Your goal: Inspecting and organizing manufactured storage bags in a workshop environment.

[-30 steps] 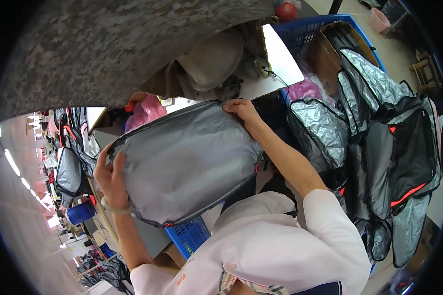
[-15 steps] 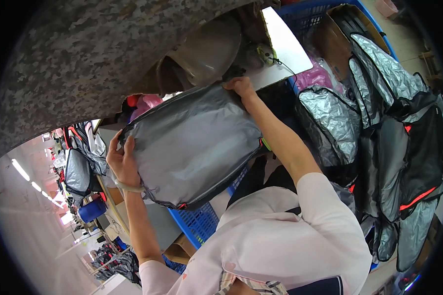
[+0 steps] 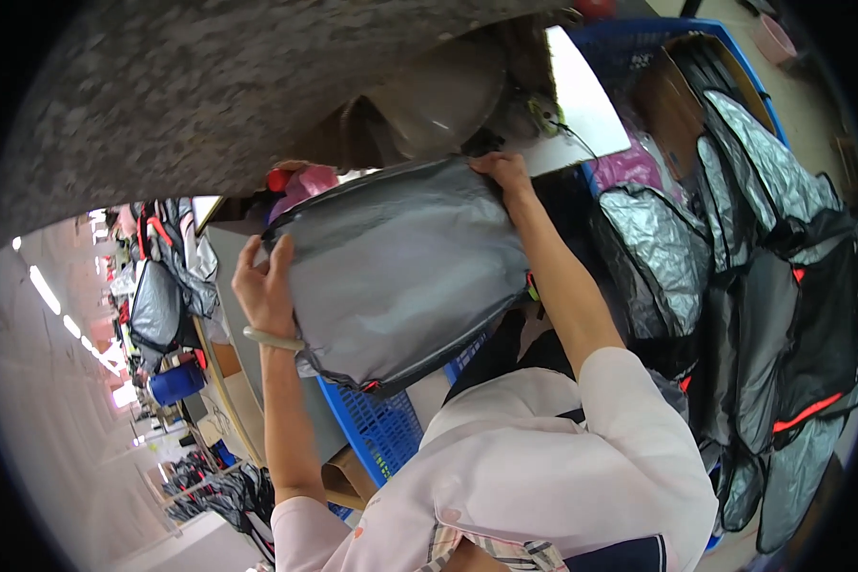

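A large silver-grey bag (image 3: 400, 262) with black-trimmed edges and a small red tab is held in front of me, its broad side facing up. My left hand (image 3: 265, 291), with a pale bangle at the wrist, grips the bag's left edge, the thumb lying on the near face. At the far right corner, my right hand (image 3: 503, 172) has its fingers closed on the trimmed edge. The underside of the bag and some of my fingertips are hidden.
Foil-lined silver and black bags (image 3: 658, 253) are heaped on the right, by a blue basket (image 3: 725, 38) holding a cardboard box (image 3: 667, 91). Another blue crate (image 3: 372, 424) stands beneath the held bag. A mottled grey surface (image 3: 181, 105) overhangs the far left, with a white board (image 3: 582, 105) beside it.
The whole view has shifted slightly, so bag and hands appear a little farther right. Both hands keep their hold on the bag, which stays about the same way round.
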{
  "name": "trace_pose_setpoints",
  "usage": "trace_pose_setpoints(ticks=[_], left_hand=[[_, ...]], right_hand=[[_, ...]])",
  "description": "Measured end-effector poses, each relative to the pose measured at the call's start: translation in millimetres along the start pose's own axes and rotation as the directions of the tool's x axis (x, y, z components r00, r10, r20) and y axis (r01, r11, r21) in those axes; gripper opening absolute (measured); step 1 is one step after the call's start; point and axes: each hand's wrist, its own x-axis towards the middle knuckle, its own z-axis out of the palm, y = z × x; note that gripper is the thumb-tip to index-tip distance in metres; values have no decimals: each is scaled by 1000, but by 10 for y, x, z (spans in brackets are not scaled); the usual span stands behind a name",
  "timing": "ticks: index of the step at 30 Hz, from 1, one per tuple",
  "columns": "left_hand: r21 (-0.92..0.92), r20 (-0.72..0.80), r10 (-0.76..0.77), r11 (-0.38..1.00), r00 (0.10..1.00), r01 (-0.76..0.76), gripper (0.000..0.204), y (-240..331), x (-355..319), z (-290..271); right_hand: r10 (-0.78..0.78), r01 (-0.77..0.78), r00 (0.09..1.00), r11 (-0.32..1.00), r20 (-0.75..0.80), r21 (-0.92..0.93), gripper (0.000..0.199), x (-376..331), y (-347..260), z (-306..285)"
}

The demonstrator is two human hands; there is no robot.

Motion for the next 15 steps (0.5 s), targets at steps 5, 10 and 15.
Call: trace_pose_setpoints(ticks=[5, 10, 15], left_hand=[[-122, 7, 64, 991, 998, -62, 37, -98, -281, 155], [-43, 87, 81, 996, 993, -77, 36, -329, -332, 300], [-152, -32, 151, 976, 988, -155, 29, -391, -388, 174]], right_hand=[[8, -15, 996, 996, -86, -87, 12, -183, 231, -361], [41, -44, 977, 999, -211, -8, 10, -549, 295, -499], [51, -58, 993, 996, -102, -69, 9, -631, 152, -346]])
